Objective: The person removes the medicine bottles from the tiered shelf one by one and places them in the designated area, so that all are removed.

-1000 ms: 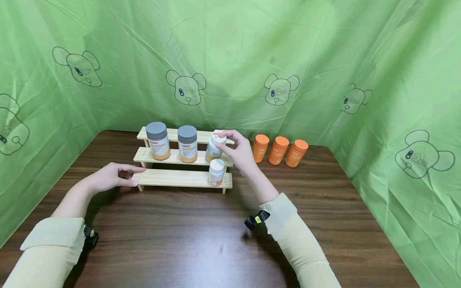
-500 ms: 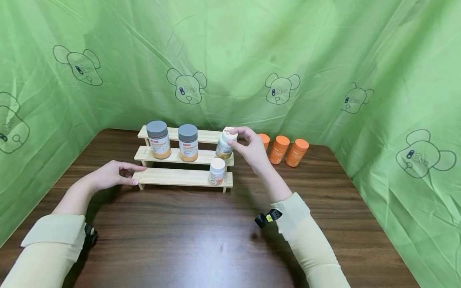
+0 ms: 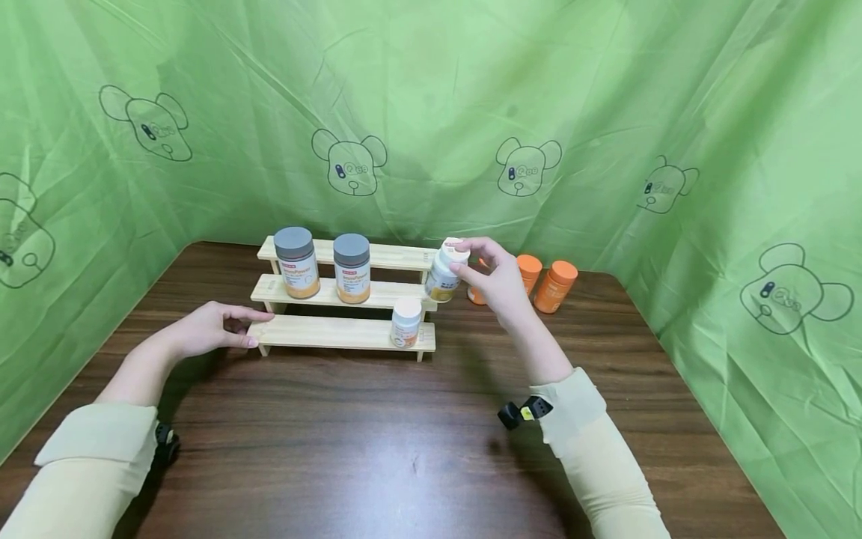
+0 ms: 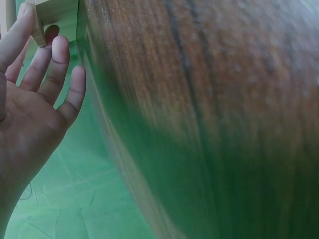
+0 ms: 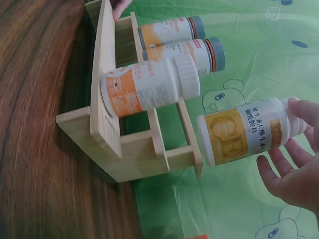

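My right hand (image 3: 496, 279) pinches a white pill bottle (image 5: 238, 130) with a yellow label by its cap. That bottle is off the wooden three-step display stand (image 3: 330, 333), just beyond its right end. My left hand (image 3: 205, 329) grips the left end of the lowest step between thumb and index finger; in the left wrist view its other fingers (image 4: 75, 89) are loosely bent. Two grey-lidded supplement jars (image 3: 296, 263) stand upright on the middle step. A smaller white bottle (image 3: 406, 322) with an orange label stands at the lowest step's right end.
Three orange bottles stand on the brown wooden table (image 3: 377, 434) right of the stand. The right hand partly hides some; the rightmost orange bottle (image 3: 556, 287) shows fully. Green cloth (image 3: 431, 97) with bear-like drawings hangs behind and at both sides.
My right hand has carried the yellow-labelled pill bottle rightward, from above the middle step to past the stand's right end. My left hand and the stand have stayed put.
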{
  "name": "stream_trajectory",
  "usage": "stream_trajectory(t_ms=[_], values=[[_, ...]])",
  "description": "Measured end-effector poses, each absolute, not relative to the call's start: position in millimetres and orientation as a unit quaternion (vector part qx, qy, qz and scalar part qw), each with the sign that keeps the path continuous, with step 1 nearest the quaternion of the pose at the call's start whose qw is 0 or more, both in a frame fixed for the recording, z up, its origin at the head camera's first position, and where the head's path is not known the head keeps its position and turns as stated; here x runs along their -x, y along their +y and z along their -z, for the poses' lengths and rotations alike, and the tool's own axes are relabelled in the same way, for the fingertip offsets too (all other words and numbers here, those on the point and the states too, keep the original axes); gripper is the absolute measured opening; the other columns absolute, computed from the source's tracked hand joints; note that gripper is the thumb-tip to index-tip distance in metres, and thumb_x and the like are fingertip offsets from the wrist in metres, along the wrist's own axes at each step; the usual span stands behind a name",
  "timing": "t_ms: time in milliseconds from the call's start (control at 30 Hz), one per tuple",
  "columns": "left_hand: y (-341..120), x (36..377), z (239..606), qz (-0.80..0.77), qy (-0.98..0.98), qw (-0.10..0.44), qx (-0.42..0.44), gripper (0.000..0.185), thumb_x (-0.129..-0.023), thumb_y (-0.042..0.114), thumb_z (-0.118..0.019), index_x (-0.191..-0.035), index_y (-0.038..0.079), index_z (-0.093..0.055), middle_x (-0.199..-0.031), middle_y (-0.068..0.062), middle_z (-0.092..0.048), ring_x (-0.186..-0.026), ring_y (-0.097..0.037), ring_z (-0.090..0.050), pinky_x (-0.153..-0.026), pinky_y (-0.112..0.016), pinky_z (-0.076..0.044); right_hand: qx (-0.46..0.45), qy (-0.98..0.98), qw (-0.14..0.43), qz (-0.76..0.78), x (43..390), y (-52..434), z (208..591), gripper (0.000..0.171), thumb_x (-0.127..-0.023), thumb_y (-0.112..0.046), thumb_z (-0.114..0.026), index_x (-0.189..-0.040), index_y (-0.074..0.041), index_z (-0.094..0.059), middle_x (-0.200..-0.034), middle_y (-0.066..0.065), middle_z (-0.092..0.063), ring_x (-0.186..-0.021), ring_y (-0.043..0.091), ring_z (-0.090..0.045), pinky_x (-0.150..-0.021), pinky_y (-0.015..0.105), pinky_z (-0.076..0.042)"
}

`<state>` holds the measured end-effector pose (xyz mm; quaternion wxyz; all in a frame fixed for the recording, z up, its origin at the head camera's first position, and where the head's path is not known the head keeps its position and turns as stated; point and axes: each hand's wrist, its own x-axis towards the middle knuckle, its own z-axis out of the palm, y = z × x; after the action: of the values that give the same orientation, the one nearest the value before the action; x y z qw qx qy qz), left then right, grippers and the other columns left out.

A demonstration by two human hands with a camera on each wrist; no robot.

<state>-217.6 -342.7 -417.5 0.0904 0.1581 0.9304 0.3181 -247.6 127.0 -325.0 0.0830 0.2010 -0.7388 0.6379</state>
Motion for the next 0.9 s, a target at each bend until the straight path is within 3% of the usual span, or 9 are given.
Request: stream_trajectory(t_ms=[200, 400, 533, 700, 900], values=[[-342.4, 216.7, 417.4, -0.319, 0.930, 0.083, -0.160, 0.052, -0.077, 0.038, -0.076, -0.124, 0.021, -0.064, -0.111, -0.003, -0.068, -0.098, -0.013, -0.054, -0.083, -0.020, -0.038, -0.191, -0.738, 0.084, -0.641, 246.6, 141.0, 326.7, 0.027, -0.082, -0.015, -0.074, -0.106, -0.010, -0.063, -0.120, 0.002, -0.063, -0.115, 0.017, -0.054, -0.096, 0.038, -0.044], [-342.4, 215.5, 417.5, -0.327, 0.927, 0.084, -0.166, 0.052, -0.078, 0.036, -0.076, -0.126, 0.019, -0.063, -0.096, -0.002, -0.067, -0.085, -0.011, -0.052, -0.075, -0.022, -0.040, -0.176, -0.741, 0.094, -0.641, 247.5, 155.5, 330.8, 0.027, -0.082, -0.012, -0.074, -0.106, -0.010, -0.064, -0.119, 0.001, -0.064, -0.111, 0.019, -0.057, -0.089, 0.032, -0.047], [-342.9, 216.3, 417.9, -0.324, 0.927, 0.085, -0.166, 0.052, -0.077, 0.035, -0.077, -0.125, 0.018, -0.063, -0.087, 0.000, -0.065, -0.079, -0.008, -0.051, -0.071, -0.022, -0.040, -0.163, -0.747, 0.104, -0.636, 250.7, 165.7, 335.6, 0.027, -0.082, -0.014, -0.075, -0.106, -0.010, -0.064, -0.116, -0.001, -0.066, -0.107, 0.018, -0.058, -0.090, 0.032, -0.043], [-342.8, 217.8, 417.9, -0.329, 0.924, 0.086, -0.174, 0.051, -0.077, 0.032, -0.078, -0.124, 0.016, -0.063, -0.091, -0.001, -0.068, -0.080, -0.006, -0.054, -0.071, -0.022, -0.042, -0.137, -0.743, 0.098, -0.648, 253.3, 179.0, 342.1, 0.027, -0.081, -0.014, -0.075, -0.106, -0.012, -0.064, -0.115, -0.003, -0.065, -0.109, 0.017, -0.055, -0.096, 0.034, -0.038], [-340.8, 220.1, 419.0, -0.322, 0.925, 0.084, -0.184, 0.050, -0.078, 0.030, -0.077, -0.123, 0.016, -0.063, -0.095, -0.001, -0.068, -0.082, -0.005, -0.056, -0.072, -0.023, -0.044, -0.112, -0.738, 0.093, -0.658, 255.6, 192.8, 352.9, 0.025, -0.082, -0.012, -0.074, -0.105, -0.010, -0.064, -0.114, -0.002, -0.065, -0.108, 0.018, -0.055, -0.090, 0.030, -0.043]])
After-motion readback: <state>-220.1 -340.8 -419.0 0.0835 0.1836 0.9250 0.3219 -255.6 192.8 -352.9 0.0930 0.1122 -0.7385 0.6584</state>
